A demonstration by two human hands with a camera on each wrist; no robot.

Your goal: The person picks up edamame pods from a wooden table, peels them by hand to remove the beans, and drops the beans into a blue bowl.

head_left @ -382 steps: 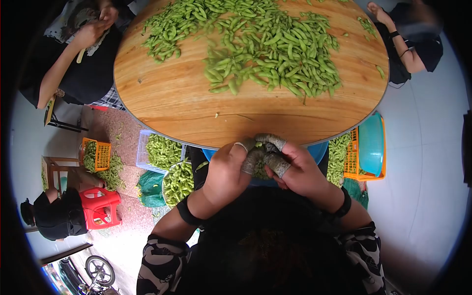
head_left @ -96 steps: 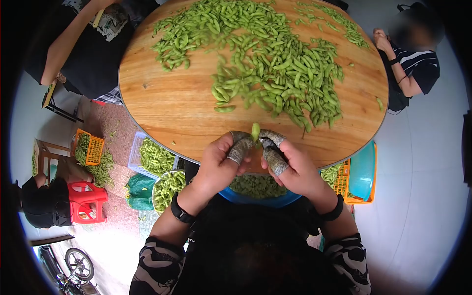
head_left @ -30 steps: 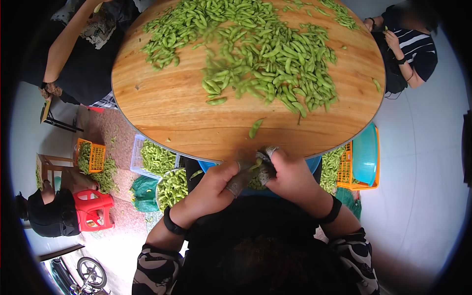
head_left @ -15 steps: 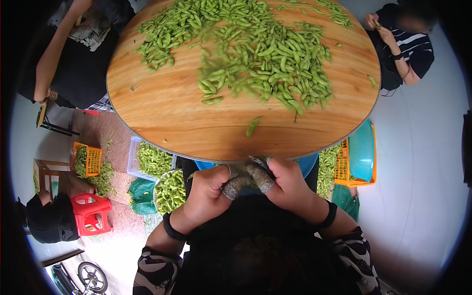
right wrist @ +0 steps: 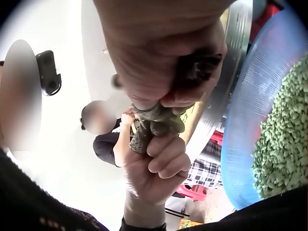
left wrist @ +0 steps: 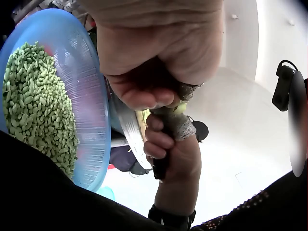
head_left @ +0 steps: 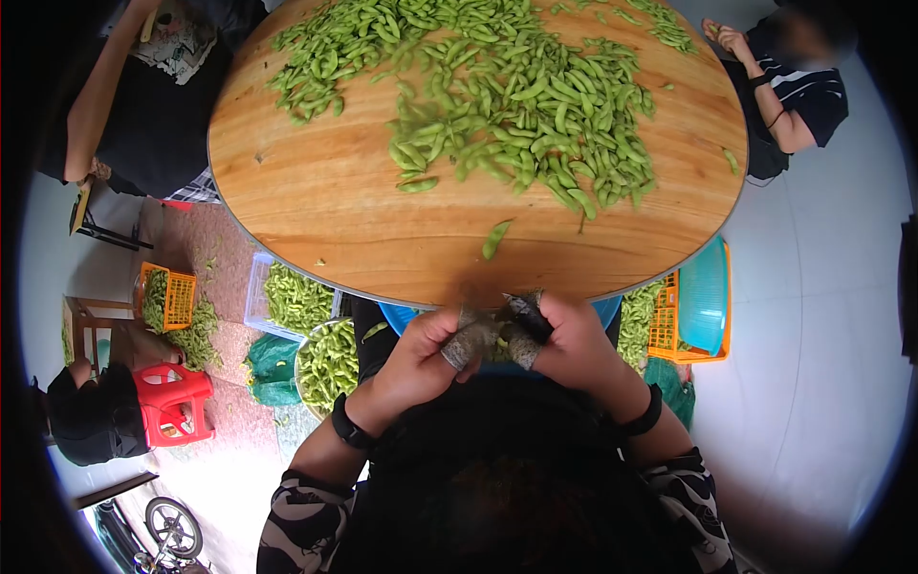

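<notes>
Both hands meet just below the near edge of the round wooden table (head_left: 335,191), with grey wrappings on thumbs and index fingers. My left hand (head_left: 427,352) pinches a green soybean pod (right wrist: 180,126), mostly hidden by the fingertips. My right hand (head_left: 577,346) grips a slim black-handled tool (left wrist: 161,166), its other end right at the pod; its exact kind I cannot tell. Beneath the hands sits a blue mesh basket (left wrist: 91,149) of shelled green beans (left wrist: 38,101). One loose pod (head_left: 495,239) lies near the table's edge, in front of a big heap of pods (head_left: 564,115).
Left on the floor are a pale crate (head_left: 256,292) and a bowl of pods (head_left: 328,362). An orange crate (head_left: 664,325) with a teal basket (head_left: 703,297) stands at right. Other people sit around the table, and one sits near a red stool (head_left: 177,407).
Since about three seconds ago, my hands have drawn back from over the tabletop to below its edge, and a single pod has appeared near that edge. Lately only small finger motions show.
</notes>
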